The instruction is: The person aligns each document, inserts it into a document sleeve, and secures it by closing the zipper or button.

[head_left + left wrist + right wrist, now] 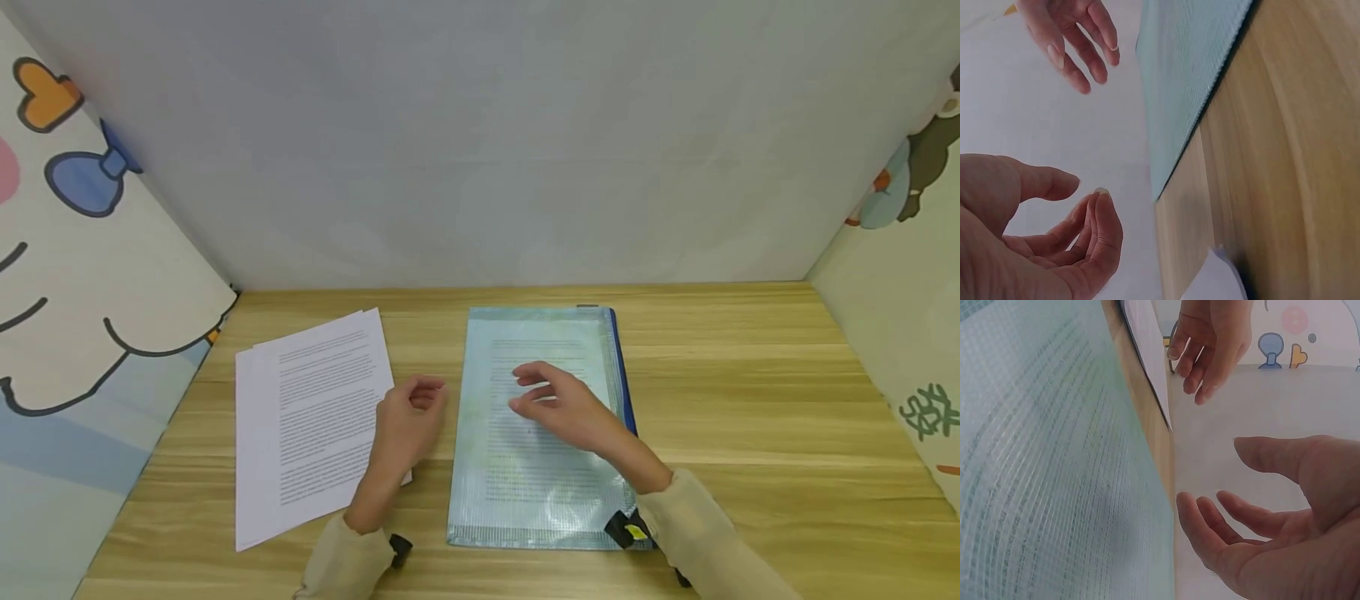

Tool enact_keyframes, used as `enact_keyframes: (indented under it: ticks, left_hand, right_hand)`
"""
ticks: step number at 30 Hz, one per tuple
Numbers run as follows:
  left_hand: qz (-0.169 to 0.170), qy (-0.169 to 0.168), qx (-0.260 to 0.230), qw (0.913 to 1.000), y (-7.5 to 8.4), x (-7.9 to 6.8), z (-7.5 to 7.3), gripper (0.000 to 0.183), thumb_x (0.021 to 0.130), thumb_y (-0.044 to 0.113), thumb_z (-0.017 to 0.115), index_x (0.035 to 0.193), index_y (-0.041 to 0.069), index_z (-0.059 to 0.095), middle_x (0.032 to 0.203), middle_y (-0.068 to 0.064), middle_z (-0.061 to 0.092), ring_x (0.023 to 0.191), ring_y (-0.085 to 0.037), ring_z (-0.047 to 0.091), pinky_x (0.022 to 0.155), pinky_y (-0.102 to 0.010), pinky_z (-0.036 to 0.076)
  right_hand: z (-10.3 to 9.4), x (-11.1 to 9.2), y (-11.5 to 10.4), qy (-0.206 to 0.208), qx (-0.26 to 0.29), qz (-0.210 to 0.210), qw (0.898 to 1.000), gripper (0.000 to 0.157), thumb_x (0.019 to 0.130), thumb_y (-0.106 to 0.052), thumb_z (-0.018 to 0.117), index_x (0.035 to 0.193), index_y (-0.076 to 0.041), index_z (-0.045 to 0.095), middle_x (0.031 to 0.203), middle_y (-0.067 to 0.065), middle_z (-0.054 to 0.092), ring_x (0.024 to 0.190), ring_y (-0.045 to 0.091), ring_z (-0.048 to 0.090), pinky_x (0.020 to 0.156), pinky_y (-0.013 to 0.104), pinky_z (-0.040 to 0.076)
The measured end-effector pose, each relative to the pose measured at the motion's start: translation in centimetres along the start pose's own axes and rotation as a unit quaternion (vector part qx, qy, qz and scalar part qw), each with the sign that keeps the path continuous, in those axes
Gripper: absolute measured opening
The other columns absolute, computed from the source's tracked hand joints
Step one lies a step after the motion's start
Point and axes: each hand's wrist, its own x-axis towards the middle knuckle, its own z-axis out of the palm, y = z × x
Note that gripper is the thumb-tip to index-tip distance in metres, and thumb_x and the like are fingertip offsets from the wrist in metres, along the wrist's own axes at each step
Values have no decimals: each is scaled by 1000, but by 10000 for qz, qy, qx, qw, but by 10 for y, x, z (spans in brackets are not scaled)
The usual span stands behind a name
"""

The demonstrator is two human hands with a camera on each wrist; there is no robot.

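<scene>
My left hand (408,425) hovers near the right edge of a small stack of printed paper sheets (322,417), its fingers loosely bent and nothing between them. In the left wrist view, a gap shows between thumb and fingertips (1102,215). Above a translucent light-blue zip document pouch (472,433) with a dark blue edge on its right, my right hand (566,408) hangs with thumb and fingers apart, holding nothing. Printed text shows through the pouch's mesh surface (1054,462), so a sheet lies inside it. The right wrist view has this hand raised off the pouch.
Both papers and pouch lie on a wood-grain table (750,417). A plain grey-white wall (510,150) rises at the back. Side panels with cartoon pictures stand at the left (90,275) and right (907,317). Dark straps are at both wrists.
</scene>
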Motion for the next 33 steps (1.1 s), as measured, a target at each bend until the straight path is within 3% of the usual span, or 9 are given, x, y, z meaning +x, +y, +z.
enact_keyframes:
  ticks: [11,19,33]
  left_hand:
    - [-66,82,60,9999,-7,0,-18,16,95,10,70,105,-1,74,93,-13,74,85,-26,71,75,-28,55]
    - [51,209,76,9997,-16,-1,-27,17,96,9,70,107,-3,74,95,-15,75,85,-28,72,71,-20,53]
    - [-437,390,420,9974,-25,-3,-50,19,97,13,68,108,-1,74,98,-15,75,89,-28,72,72,-17,49]
  right_hand:
    - [13,10,-5,-96,27,19,9999,45,101,-17,66,138,5,55,136,24,59,119,37,62,97,46,55]
    - [23,17,-3,-114,2,-5,9999,43,100,-17,67,136,5,56,134,24,60,117,36,64,95,45,55]
    - [43,29,-8,-148,109,-3,9998,42,99,-17,68,134,4,58,132,22,62,117,36,64,93,41,56]
